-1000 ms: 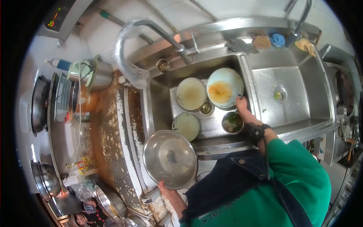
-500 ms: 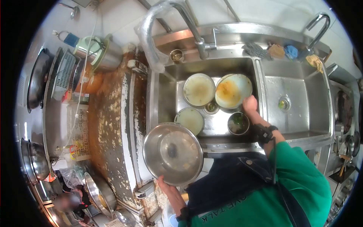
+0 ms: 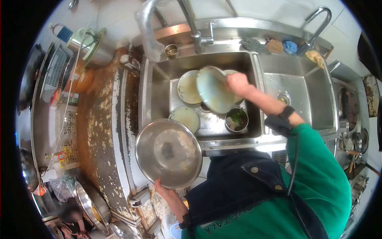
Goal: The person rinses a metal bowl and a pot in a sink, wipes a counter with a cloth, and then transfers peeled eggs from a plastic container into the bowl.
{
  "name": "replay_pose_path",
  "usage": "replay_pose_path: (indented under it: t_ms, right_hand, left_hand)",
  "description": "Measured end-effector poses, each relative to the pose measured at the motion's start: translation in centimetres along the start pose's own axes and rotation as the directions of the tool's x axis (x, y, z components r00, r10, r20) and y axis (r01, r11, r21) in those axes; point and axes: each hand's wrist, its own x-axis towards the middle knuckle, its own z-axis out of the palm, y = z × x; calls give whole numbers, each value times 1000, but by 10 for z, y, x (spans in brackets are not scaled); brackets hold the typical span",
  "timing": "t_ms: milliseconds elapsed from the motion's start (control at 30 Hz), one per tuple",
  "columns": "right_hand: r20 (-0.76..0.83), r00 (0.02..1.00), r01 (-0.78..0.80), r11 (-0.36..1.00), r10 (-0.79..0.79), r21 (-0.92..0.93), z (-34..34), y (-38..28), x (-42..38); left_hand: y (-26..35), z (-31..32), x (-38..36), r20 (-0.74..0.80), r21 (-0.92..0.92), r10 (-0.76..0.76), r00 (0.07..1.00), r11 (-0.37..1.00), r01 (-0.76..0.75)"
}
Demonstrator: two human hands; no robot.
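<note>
My left hand (image 3: 166,192) grips the near rim of a large steel basin (image 3: 187,169), which is held in front of the sink's left part. My right hand (image 3: 238,84) is closed on the right edge of a pale plate (image 3: 215,93), tilted steeply over the left sink. Under and beside it lie a soiled plate (image 3: 186,87) and another plate, mostly covered. A third plate (image 3: 184,117) rests nearer the front, partly behind the basin. To the right stands a round metal container (image 3: 236,119) with green leaves inside.
The left sink (image 3: 159,87) has a plastic-wrapped tap (image 3: 149,30); a second sink (image 3: 304,85) adjoins it. Cloths (image 3: 290,47) and a small metal cup (image 3: 171,51) sit on the back ledge. A worn, peeling surface (image 3: 99,131) runs along the left. Another person's hands show lower left.
My right hand has moved left with the plate and tipped it steeply, exposing part of a plate beneath. The whole view has shifted, and the basin stays in my left hand.
</note>
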Motion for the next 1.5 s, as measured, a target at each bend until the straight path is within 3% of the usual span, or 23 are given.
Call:
replay_pose_path:
  t_ms: [133,200,333,433,467,533,600,733,800,867,933,1000,1133,1200,1233,1267,1333,1433,1500]
  right_hand:
    - [142,959,-277,917,246,288,53,-49,-13]
    - [371,901,-395,777,225,489,65,-72,-17]
    - [361,906,-404,713,223,573,102,-105,-21]
    - [371,904,-404,706,212,582,118,-116,-17]
    - [392,895,-418,710,214,566,124,-118,-16]
    - [418,883,-433,717,213,547,139,-120,-15]
    - [382,905,-381,757,187,532,153,-121,-16]
    - [414,897,-400,679,154,615,168,-114,-13]
    - [162,981,-188,698,104,691,158,-95,-13]
    - [234,913,-407,702,335,584,129,-47,-5]
    - [110,690,-633,522,716,572,138,8,-10]
    - [-120,567,-600,508,815,618,171,42,-24]
    - [-71,502,-655,432,862,620,190,35,-16]
    - [-251,462,-544,495,851,678,209,40,-18]
    - [-33,399,-549,267,916,792,213,42,-19]
    - [-33,399,-549,267,917,792,217,43,-20]
    - [51,315,-559,142,948,817,220,40,-25]
    - [79,291,-711,160,953,685,229,43,-25]
    - [73,302,-766,196,951,612,228,45,-24]
  left_hand:
    - [4,1,1,70,21,-39,997,999,38]
    - [12,21,-24,38,50,20,999,998,-22]
    - [9,12,-16,-25,65,-6,1000,998,8]
    - [-7,-17,1,40,68,41,998,997,-44]
    - [-16,-28,7,136,233,196,971,946,-223]
    - [-16,-28,7,250,375,318,915,839,-394]
    - [-9,-21,6,42,85,64,997,994,-67]
    - [7,18,-14,-40,101,-21,999,995,25]
    - [8,16,-14,-90,79,-86,992,992,94]
    - [14,27,-23,-91,77,-134,987,987,141]
    - [14,31,-21,-90,80,-176,980,980,183]
    - [11,21,-14,-91,100,-181,979,977,190]
    - [8,3,1,11,145,-266,964,954,262]
    - [14,17,-12,-130,182,-197,972,959,219]
    - [13,15,-8,-129,182,-194,973,959,215]
    - [11,7,-4,-112,156,-231,966,956,247]
    - [12,9,-3,-92,144,-270,958,949,281]
    - [13,12,-8,-102,164,-250,963,950,264]
    - [9,11,-7,-108,131,-164,981,975,177]
